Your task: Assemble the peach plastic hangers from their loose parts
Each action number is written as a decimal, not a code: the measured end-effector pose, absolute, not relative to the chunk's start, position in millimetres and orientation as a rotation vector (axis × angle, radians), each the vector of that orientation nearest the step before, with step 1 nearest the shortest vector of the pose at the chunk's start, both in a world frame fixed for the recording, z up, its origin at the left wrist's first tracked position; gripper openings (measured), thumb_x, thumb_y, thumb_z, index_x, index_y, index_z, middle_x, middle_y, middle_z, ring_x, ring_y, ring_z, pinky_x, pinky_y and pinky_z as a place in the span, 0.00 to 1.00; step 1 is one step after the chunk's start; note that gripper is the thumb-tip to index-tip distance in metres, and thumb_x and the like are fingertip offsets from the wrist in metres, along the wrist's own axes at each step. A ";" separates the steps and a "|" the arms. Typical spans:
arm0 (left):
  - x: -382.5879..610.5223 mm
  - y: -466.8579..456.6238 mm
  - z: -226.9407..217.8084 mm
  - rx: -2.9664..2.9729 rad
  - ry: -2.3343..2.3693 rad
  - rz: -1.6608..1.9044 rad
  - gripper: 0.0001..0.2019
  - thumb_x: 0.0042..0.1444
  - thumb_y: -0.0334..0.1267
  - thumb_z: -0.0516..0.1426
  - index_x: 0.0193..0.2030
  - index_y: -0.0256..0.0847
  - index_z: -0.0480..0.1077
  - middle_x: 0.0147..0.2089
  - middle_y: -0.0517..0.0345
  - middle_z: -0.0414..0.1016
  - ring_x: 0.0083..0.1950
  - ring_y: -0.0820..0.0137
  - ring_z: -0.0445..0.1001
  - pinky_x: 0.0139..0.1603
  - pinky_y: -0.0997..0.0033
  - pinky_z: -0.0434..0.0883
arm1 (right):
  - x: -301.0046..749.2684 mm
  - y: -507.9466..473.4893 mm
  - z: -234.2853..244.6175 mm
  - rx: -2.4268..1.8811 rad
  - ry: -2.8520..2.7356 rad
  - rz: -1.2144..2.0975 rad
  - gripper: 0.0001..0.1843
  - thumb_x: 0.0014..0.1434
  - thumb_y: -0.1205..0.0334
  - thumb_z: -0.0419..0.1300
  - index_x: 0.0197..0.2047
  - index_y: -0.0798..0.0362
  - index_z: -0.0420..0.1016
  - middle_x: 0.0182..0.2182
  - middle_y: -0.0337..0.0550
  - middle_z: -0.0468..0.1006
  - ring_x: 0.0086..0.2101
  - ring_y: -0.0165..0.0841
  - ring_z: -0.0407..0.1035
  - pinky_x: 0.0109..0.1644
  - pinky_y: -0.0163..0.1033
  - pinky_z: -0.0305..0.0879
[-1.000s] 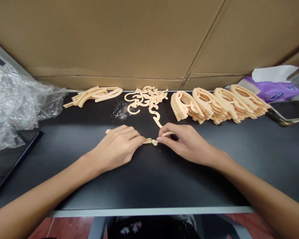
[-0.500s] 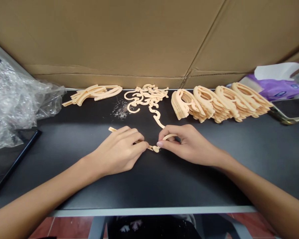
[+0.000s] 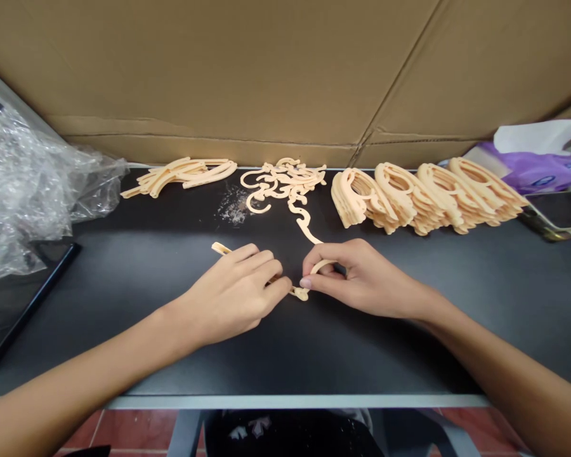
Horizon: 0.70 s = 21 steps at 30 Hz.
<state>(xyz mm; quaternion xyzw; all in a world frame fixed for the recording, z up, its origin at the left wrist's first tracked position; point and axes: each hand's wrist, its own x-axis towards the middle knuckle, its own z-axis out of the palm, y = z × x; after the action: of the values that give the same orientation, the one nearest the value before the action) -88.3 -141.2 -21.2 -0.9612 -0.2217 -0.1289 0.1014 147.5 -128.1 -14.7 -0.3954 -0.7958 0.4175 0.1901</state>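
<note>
My left hand (image 3: pixel 247 289) is closed over a cream plastic hanger arm (image 3: pixel 220 248), whose far end sticks out beyond the knuckles. In the fingers of my right hand (image 3: pixel 356 276) is a curved cream hanger hook (image 3: pixel 322 264), pinched between thumb and forefinger. The hook's base meets the rounded end of the arm (image 3: pixel 302 294) between both hands, just over the dark table; whether they are locked together cannot be made out. Beyond my right fingers, a loose hook (image 3: pixel 304 225) trails from a pile of cream hooks (image 3: pixel 285 181).
Loose hanger arms (image 3: pixel 181 174) lie at the back left. Stacked folded hangers (image 3: pixel 423 197) line the back right, beside a purple tissue pack (image 3: pixel 535 168) and a phone (image 3: pixel 564 212). Clear plastic wrap (image 3: pixel 23 197) covers part of a dark flat panel (image 3: pixel 28 317). Cardboard (image 3: pixel 219 76) stands behind.
My left hand has shifted slightly right and forward with the hanger arm, its fingertips now closer to the joint. My right hand keeps its pinch on the hook. The view has moved slightly.
</note>
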 end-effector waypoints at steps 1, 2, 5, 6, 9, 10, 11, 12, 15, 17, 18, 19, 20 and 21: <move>-88.1 -141.4 -21.2 -2.840 -0.645 -0.384 0.12 0.65 0.25 0.51 0.40 0.36 0.76 0.35 0.54 0.76 0.36 0.64 0.71 0.37 0.63 0.63 | 146.7 -127.3 -13.5 -1.099 -2.263 1.161 0.08 0.63 0.59 0.60 0.33 0.53 0.73 0.18 0.28 0.59 0.21 0.24 0.49 0.25 0.33 0.48; -88.0 -141.4 -21.2 -2.840 -0.632 -0.389 0.12 0.65 0.25 0.51 0.39 0.36 0.76 0.34 0.54 0.76 0.36 0.64 0.71 0.37 0.63 0.63 | 145.8 -126.2 -12.2 -1.084 -2.294 1.148 0.08 0.63 0.60 0.60 0.33 0.53 0.73 0.17 0.28 0.59 0.21 0.24 0.49 0.25 0.32 0.48; -87.7 -141.1 -21.0 -2.830 -0.602 -0.405 0.15 0.67 0.25 0.48 0.36 0.36 0.75 0.32 0.54 0.75 0.35 0.64 0.70 0.36 0.63 0.62 | 143.7 -120.6 -9.0 -1.026 -2.402 1.108 0.06 0.63 0.63 0.60 0.34 0.53 0.72 0.17 0.27 0.58 0.20 0.24 0.50 0.26 0.32 0.48; -87.6 -140.7 -20.9 -2.825 -0.595 -0.409 0.16 0.67 0.25 0.48 0.35 0.36 0.75 0.32 0.54 0.74 0.35 0.64 0.70 0.36 0.63 0.62 | 143.2 -118.3 -8.2 -1.005 -2.434 1.098 0.05 0.63 0.63 0.60 0.33 0.53 0.72 0.17 0.27 0.58 0.20 0.23 0.50 0.26 0.32 0.48; -88.1 -138.7 -21.2 -2.820 -0.587 -0.404 0.16 0.67 0.25 0.48 0.35 0.36 0.75 0.32 0.54 0.75 0.34 0.64 0.70 0.36 0.62 0.62 | 141.6 -112.0 -5.9 -0.958 -2.494 1.081 0.06 0.62 0.62 0.60 0.33 0.52 0.72 0.16 0.26 0.56 0.20 0.24 0.49 0.26 0.32 0.46; -88.4 -137.9 -21.4 -2.819 -0.587 -0.402 0.16 0.67 0.25 0.48 0.35 0.36 0.75 0.32 0.54 0.75 0.35 0.65 0.70 0.36 0.62 0.62 | 140.9 -110.3 -4.9 -0.954 -2.504 1.076 0.06 0.62 0.62 0.60 0.32 0.52 0.72 0.16 0.26 0.56 0.20 0.24 0.49 0.25 0.33 0.45; -88.8 -137.2 -21.7 -2.816 -0.589 -0.401 0.15 0.67 0.25 0.48 0.36 0.37 0.75 0.32 0.54 0.75 0.35 0.65 0.70 0.36 0.62 0.62 | 140.1 -108.8 -3.6 -0.954 -2.516 1.069 0.07 0.63 0.62 0.60 0.32 0.52 0.72 0.16 0.26 0.56 0.20 0.24 0.49 0.25 0.33 0.45; -89.1 -136.5 -22.1 -2.813 -0.589 -0.402 0.15 0.67 0.25 0.48 0.36 0.37 0.75 0.32 0.54 0.75 0.35 0.65 0.70 0.36 0.63 0.62 | 139.2 -107.3 -2.1 -0.955 -2.533 1.059 0.07 0.63 0.62 0.60 0.32 0.52 0.72 0.15 0.26 0.56 0.20 0.24 0.49 0.25 0.33 0.45; -89.9 -135.8 -23.9 -2.808 -0.581 -0.415 0.14 0.66 0.25 0.49 0.35 0.37 0.74 0.31 0.55 0.75 0.34 0.65 0.69 0.35 0.63 0.61 | 135.9 -102.7 2.9 -0.950 -2.605 1.017 0.06 0.62 0.63 0.59 0.32 0.52 0.73 0.16 0.27 0.59 0.20 0.24 0.50 0.26 0.33 0.46; -90.0 -135.7 -25.7 -2.800 -0.583 -0.429 0.14 0.65 0.25 0.50 0.34 0.37 0.74 0.31 0.55 0.75 0.33 0.65 0.68 0.34 0.63 0.61 | 134.1 -99.2 5.3 -0.941 -2.653 0.986 0.06 0.62 0.64 0.59 0.32 0.52 0.73 0.17 0.28 0.61 0.20 0.24 0.52 0.26 0.33 0.47; -89.8 -135.7 -26.7 -2.793 -0.589 -0.438 0.13 0.65 0.25 0.50 0.34 0.36 0.74 0.31 0.55 0.75 0.33 0.66 0.68 0.34 0.63 0.61 | 133.4 -97.4 6.0 -0.935 -2.671 0.969 0.06 0.62 0.64 0.59 0.32 0.52 0.73 0.17 0.29 0.62 0.20 0.24 0.53 0.26 0.33 0.47; -89.6 -135.5 -27.8 -2.784 -0.599 -0.449 0.12 0.64 0.24 0.51 0.34 0.36 0.74 0.30 0.55 0.75 0.33 0.66 0.68 0.34 0.63 0.61 | 132.9 -95.7 6.3 -0.928 -2.683 0.948 0.06 0.62 0.64 0.59 0.32 0.52 0.73 0.17 0.29 0.62 0.20 0.24 0.53 0.26 0.33 0.47; -89.4 -135.3 -28.8 -2.778 -0.613 -0.458 0.12 0.64 0.25 0.52 0.34 0.36 0.74 0.30 0.55 0.75 0.33 0.66 0.69 0.34 0.63 0.61 | 132.5 -94.3 6.4 -0.920 -2.691 0.928 0.06 0.62 0.64 0.58 0.32 0.52 0.73 0.18 0.30 0.63 0.21 0.24 0.54 0.27 0.33 0.47; -89.1 -135.0 -29.8 -2.776 -0.627 -0.465 0.11 0.64 0.25 0.53 0.34 0.36 0.74 0.31 0.55 0.75 0.33 0.66 0.69 0.34 0.63 0.61 | 132.1 -93.3 6.4 -0.913 -2.697 0.910 0.06 0.62 0.64 0.58 0.32 0.52 0.73 0.18 0.30 0.63 0.21 0.25 0.54 0.27 0.33 0.47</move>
<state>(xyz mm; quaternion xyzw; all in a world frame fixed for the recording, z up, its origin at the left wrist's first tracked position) -89.1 -135.0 -29.8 -0.9547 -0.2157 -0.1599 0.1287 132.1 -93.3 6.4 -0.3046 -0.8996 0.3035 0.0762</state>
